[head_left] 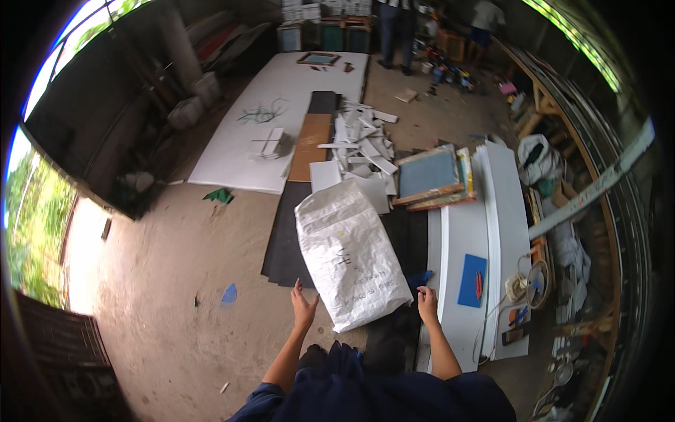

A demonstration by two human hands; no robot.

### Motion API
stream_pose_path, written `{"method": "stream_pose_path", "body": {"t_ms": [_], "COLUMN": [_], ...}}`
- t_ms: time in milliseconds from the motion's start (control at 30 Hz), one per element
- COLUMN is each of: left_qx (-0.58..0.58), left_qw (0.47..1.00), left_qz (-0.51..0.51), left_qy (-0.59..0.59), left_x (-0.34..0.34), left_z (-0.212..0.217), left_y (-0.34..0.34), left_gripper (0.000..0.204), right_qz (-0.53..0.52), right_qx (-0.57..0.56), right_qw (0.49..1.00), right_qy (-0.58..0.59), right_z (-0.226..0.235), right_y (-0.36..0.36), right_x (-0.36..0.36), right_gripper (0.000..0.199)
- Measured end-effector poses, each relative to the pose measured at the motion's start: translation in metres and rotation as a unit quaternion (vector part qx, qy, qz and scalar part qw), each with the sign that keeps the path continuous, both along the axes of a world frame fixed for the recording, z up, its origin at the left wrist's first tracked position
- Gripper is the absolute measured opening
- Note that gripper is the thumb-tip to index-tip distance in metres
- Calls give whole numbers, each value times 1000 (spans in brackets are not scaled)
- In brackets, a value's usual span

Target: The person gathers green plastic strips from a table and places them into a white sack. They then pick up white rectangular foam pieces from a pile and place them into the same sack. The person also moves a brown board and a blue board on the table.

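Note:
A large white woven sack [351, 257] lies before me, tilted, with dark handwriting on its face. Its upper part rests against flat white pieces on black sheets [285, 239]. Just left of the sack's near end is my left hand [304, 307], its fingers apart and nothing in it. On the other side, my right hand [427, 307] is near the sack's lower right corner, fingers loosely bent and apart, holding nothing I can see. A small gap shows between each hand and the sack. What the sack contains is hidden.
Beyond the sack lie a pile of white offcuts [365, 141] and a brown board [311, 144]. Framed screens [427, 176] are stacked at right, beside long white panels [460, 232] bearing a blue sheet [472, 281]. A white-topped platform [239, 155] stretches away. Two people stand at the back.

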State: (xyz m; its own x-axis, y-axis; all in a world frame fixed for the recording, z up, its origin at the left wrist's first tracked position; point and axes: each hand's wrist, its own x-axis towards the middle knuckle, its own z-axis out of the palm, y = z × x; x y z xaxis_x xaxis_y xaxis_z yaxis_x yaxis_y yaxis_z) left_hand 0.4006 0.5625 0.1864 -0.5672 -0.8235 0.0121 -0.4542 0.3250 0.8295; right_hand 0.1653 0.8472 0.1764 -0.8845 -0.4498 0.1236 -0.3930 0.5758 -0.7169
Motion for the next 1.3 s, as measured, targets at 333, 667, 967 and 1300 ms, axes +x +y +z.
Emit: {"method": "stream_pose_path", "body": {"t_ms": [333,667,967,1300], "left_qx": [76,218,267,148], "left_qw": [953,930,910,954], "left_qz": [288,187,202,98], "left_qy": [-55,-231,-243,-240], "left_x": [262,368,352,281], "left_z": [1,-52,-43,-45], "left_y": [-56,-80,-269,-549], "left_gripper": [61,60,41,33], "right_qz": [121,95,-92,23], "right_qx": [37,140,227,32], "right_qw": [989,946,867,937], "right_qy": [-81,-276,-434,-347], "right_z": [-12,-123,-117,-83], "right_y": [-209,-253,-308,-596], "right_x": [148,177,177,76], "right_gripper": [14,14,18,15]}}
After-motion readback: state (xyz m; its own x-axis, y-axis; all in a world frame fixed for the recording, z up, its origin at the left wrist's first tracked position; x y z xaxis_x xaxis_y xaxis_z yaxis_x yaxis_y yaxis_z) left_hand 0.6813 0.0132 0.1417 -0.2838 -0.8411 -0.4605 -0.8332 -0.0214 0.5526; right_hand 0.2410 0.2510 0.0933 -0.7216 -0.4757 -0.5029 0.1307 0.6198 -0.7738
